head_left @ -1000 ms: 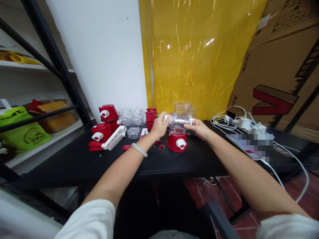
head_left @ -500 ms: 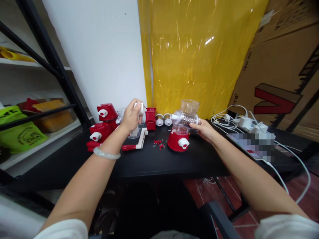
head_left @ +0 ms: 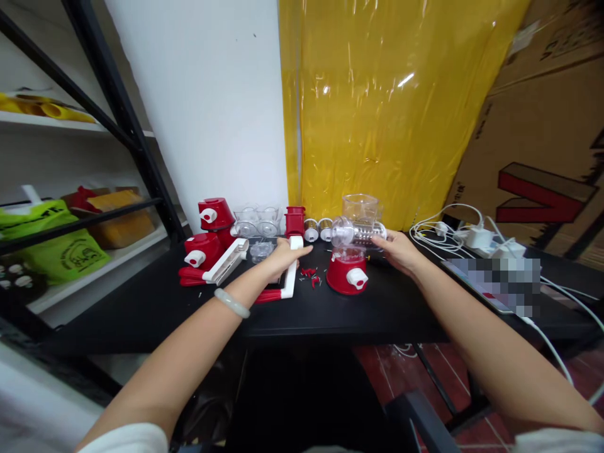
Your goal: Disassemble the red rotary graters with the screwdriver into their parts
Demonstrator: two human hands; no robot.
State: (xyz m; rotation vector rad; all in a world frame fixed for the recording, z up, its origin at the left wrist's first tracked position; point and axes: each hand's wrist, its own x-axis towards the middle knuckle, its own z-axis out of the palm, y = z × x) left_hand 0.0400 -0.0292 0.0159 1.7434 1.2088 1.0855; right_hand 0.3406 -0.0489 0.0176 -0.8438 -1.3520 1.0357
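Observation:
My left hand (head_left: 282, 257) closes round the upper end of a white crank handle (head_left: 288, 286) with a red grip, the thumb stretched across it. My right hand (head_left: 399, 250) holds the white end of a metal grater drum (head_left: 364, 234), which lies inside a clear plastic housing. That housing, with its clear hopper (head_left: 360, 206) on top, sits over a red grinder base (head_left: 343, 274) with a white knob. Small red screws (head_left: 310, 275) lie between the hands. Left of my left hand are a clear plastic part (head_left: 261, 251) and a second crank handle (head_left: 227, 262).
Red bases (head_left: 202, 250) are stacked at the left beside clear hoppers (head_left: 257, 220). A red pusher (head_left: 295, 220) and two grater drums (head_left: 311, 230) stand at the back. White cables and chargers (head_left: 480, 238) and a tablet (head_left: 476, 283) lie at the right of the black table.
My left hand has come down from a white piece it held up and is now at the crank handle. My right hand stays at the drum. The view has shifted slightly.

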